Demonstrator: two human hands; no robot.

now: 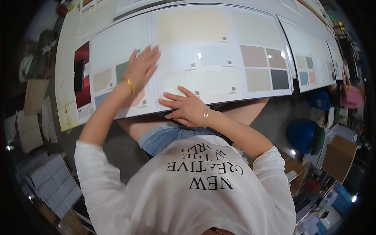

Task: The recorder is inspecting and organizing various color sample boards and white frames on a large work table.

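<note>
A wide fold-out colour sample board [219,87] lies spread in front of me, with pale and coloured swatches set in its white panels. My left hand [144,64], with a gold-coloured bracelet at the wrist, lies flat on the board near the fold between the left and middle panels, fingers stretched out. Lower and to the right, my right hand [186,107] rests at the board's near edge with its fingers spread. Two thin bangles circle that wrist. Neither hand holds anything. My left forearm covers part of the left panel's lower swatches.
A dark, phone-like object [79,75] rests on the red panel at the far left. Another sample board [307,60] lies to the right. Beyond are a person in pink [352,96], a blue stool [302,135] and a cardboard box [340,158]. White stacks [55,180] stand lower left.
</note>
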